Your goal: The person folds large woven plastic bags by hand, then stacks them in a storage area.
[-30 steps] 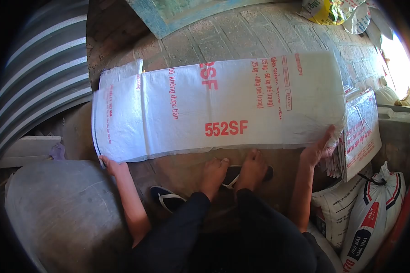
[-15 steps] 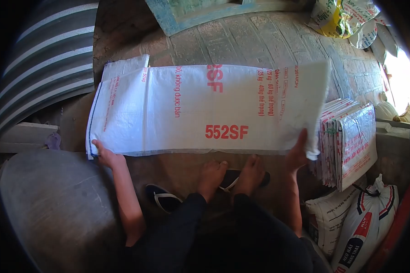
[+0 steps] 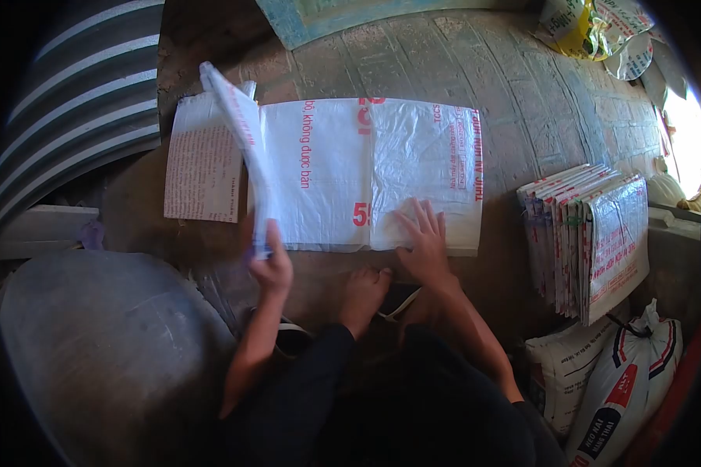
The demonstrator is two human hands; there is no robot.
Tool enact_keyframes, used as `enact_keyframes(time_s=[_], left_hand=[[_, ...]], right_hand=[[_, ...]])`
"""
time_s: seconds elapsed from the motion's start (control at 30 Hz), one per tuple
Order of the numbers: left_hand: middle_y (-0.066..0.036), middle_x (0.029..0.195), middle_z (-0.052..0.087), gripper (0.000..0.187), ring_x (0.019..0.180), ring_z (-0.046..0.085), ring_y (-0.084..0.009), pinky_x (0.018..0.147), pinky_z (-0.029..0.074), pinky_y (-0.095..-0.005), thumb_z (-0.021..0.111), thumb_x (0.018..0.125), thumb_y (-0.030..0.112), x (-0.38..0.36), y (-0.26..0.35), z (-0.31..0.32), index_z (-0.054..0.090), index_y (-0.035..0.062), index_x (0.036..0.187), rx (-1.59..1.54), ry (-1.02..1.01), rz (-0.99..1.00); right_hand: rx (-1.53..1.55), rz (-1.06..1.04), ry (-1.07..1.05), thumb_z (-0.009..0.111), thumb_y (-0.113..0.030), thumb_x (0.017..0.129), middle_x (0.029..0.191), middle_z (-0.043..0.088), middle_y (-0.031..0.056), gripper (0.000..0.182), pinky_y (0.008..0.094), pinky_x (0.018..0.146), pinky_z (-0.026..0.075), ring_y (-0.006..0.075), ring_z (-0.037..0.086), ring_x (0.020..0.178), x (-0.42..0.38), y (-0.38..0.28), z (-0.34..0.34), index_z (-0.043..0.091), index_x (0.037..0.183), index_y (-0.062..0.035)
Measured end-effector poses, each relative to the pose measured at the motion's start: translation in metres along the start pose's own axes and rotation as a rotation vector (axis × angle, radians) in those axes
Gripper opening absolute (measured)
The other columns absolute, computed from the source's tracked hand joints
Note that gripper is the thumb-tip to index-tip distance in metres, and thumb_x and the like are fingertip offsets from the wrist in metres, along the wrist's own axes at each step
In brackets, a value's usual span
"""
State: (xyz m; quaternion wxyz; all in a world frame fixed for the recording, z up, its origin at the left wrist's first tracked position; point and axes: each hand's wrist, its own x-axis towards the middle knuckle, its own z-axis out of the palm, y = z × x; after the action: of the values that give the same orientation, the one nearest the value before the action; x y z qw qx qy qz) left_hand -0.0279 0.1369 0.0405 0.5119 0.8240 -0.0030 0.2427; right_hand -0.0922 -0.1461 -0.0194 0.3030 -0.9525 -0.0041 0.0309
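A white woven plastic sack (image 3: pixel 319 163) with red print lies across the floor in front of my feet. Its right part is folded over toward the middle, and my right hand (image 3: pixel 424 243) lies flat on that fold with fingers spread. At the other end, my left hand (image 3: pixel 271 261) grips the sack's left edge. That end stands raised nearly upright, tilted up and to the left. Behind the raised flap lies another folded sack (image 3: pixel 202 167) with small print, partly covered.
Several folded sacks (image 3: pixel 592 241) stand in a row at right. Filled, tied bags (image 3: pixel 627 381) sit below them. A grey rounded surface (image 3: pixel 109 350) is at lower left, corrugated sheeting (image 3: pixel 78 101) at upper left, and a blue frame (image 3: pixel 335 19) at the top.
The sack's right end has been folded inward, with my right hand now pressing on it. My left hand has moved right, lifting the left end upright.
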Motion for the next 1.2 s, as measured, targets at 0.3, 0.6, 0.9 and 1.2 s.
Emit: enact_keyframes(time_s=[0.3,0.6,0.9,1.2], left_hand=[[-0.016,0.145,0.052,0.046,0.137,0.045,-0.0332,0.115,0.034,-0.0432,0.074,0.085,0.018,-0.046,-0.031,0.024,0.064,0.0076,0.128,0.129,-0.828,0.044],[-0.017,0.123,0.064,0.036,0.115,0.059,-0.0287,0.102,0.044,-0.0407,0.069,0.092,0.016,-0.042,-0.06,-0.03,0.063,0.0007,0.124,0.497,-0.098,-0.115],[-0.013,0.102,0.072,0.036,0.088,0.065,-0.0237,0.083,0.052,-0.0362,0.073,0.091,0.028,-0.03,-0.115,-0.059,0.069,0.005,0.118,0.361,-0.123,-0.407],[-0.011,0.108,0.073,0.032,0.096,0.068,-0.0218,0.087,0.053,-0.0345,0.07,0.094,0.022,-0.029,-0.094,-0.054,0.069,0.0027,0.119,0.27,-0.174,-0.39]], right_hand=[[1.585,-0.151,-0.435,0.069,-0.021,0.092,0.142,0.052,0.0208,0.034,0.0465,0.112,0.032,0.0313,0.049,0.13,-0.003,-0.105,-0.142,0.069,0.119,-0.0007],[1.996,-0.901,-0.277,0.074,-0.03,0.091,0.128,0.057,0.0272,0.029,0.0442,0.095,0.044,0.0345,0.058,0.112,0.011,-0.187,-0.181,0.073,0.103,-0.0042],[2.206,-0.875,-0.284,0.073,-0.028,0.09,0.125,0.055,0.0256,0.03,0.0318,0.082,0.046,0.0204,0.057,0.09,-0.022,-0.202,-0.185,0.069,0.096,0.0012],[2.415,-0.673,-0.425,0.068,-0.03,0.095,0.129,0.049,0.0287,0.032,0.0321,0.071,0.047,0.0153,0.047,0.065,-0.036,-0.204,-0.186,0.066,0.094,0.0022]])
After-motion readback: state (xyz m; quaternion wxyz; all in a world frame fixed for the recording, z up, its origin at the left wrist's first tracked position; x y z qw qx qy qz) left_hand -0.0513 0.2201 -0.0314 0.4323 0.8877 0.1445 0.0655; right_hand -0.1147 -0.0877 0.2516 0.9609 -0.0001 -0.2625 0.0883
